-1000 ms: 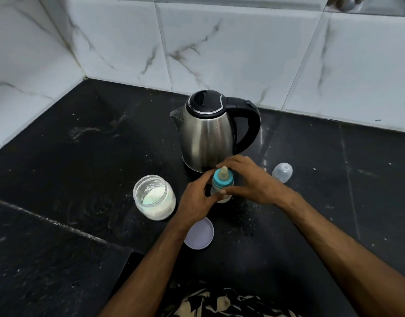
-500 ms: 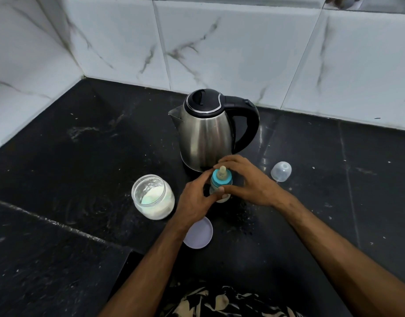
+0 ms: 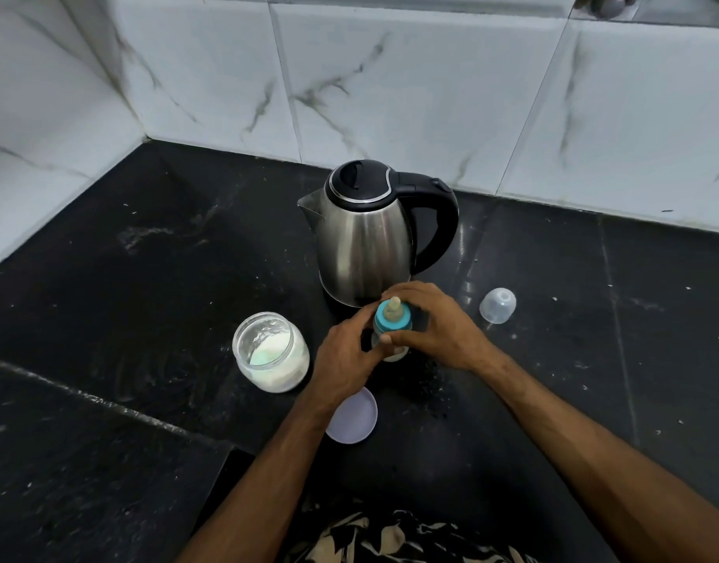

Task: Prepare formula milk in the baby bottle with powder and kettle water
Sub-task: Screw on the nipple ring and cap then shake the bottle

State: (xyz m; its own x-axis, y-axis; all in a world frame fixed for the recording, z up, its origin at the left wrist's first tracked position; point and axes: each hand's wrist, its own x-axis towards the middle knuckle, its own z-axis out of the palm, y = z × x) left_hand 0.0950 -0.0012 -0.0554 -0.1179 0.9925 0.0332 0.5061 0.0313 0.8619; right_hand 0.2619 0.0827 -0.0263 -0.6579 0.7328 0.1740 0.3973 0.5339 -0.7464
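A small baby bottle with a blue collar and teat stands upright on the black counter, just in front of the steel kettle. My left hand grips the bottle's body from the left. My right hand curls round the blue collar from the right. An open glass jar of white powder, with a pale green scoop inside, stands to the left. The bottle's lower part is mostly hidden by my fingers.
The clear bottle cap lies on the counter to the right of my hands. A pale lilac jar lid rests under my left wrist. White marble tiles wall the back and left side. A step edge crosses the counter at lower left.
Both hands stay on the bottle; my right fingers have shifted slightly round the blue collar. The bottle stands in the same spot.
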